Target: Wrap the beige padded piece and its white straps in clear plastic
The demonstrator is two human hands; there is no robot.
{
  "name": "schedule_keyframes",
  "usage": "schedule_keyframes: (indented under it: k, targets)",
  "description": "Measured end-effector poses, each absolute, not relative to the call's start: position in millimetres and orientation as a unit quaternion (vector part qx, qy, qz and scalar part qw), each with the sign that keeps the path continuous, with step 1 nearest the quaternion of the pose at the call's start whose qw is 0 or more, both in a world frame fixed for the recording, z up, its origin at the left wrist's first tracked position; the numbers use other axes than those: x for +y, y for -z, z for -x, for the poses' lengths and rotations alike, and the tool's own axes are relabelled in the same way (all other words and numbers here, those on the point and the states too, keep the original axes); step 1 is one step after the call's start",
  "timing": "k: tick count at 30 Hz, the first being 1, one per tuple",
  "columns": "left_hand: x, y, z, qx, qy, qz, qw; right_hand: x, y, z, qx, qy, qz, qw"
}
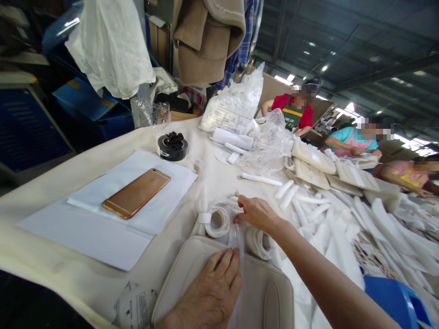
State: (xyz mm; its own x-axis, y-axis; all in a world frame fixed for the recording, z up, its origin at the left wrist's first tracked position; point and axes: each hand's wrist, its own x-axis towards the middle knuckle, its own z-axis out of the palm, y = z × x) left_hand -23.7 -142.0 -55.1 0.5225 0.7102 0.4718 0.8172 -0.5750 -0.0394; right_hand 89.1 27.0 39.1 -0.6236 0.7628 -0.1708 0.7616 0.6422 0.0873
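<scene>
A beige handbag (pixel 254 278) lies flat at the table's near edge, with rolled straps (pixel 218 222) wrapped in white at its top. My left hand (pixel 214 285) rests flat on the bag, its fingers stretched out and close together. Under its fingertips runs a strip of clear plastic (pixel 236 236). Just beyond the bag's top edge, my right hand (pixel 259 214) has its fingers bent around the upper part of this plastic. A second coiled strap (pixel 259 243) sits below my right wrist, which partly covers it.
A gold phone (pixel 137 193) lies on white sheets (pixel 99 230) at left, near a black tape roll (pixel 172 148). White foam pieces (pixel 315 210) and stacked beige bags (pixel 312 167) spread rightward. A blue container (pixel 394 301) stands lower right. Several people work beyond the table.
</scene>
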Motion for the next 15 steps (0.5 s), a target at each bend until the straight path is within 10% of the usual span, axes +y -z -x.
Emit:
schedule_keyframes:
  k: [10, 15]
  targets:
    - [-149, 52, 21, -0.461, 0.160, 0.873, -0.016, -88, 15, -128, 0.932, -0.016, -0.292, -0.216]
    - [-151, 54, 22, -0.474, 0.180, 0.862, 0.007, -98, 26, -136, 0.915, -0.009, -0.342, -0.215]
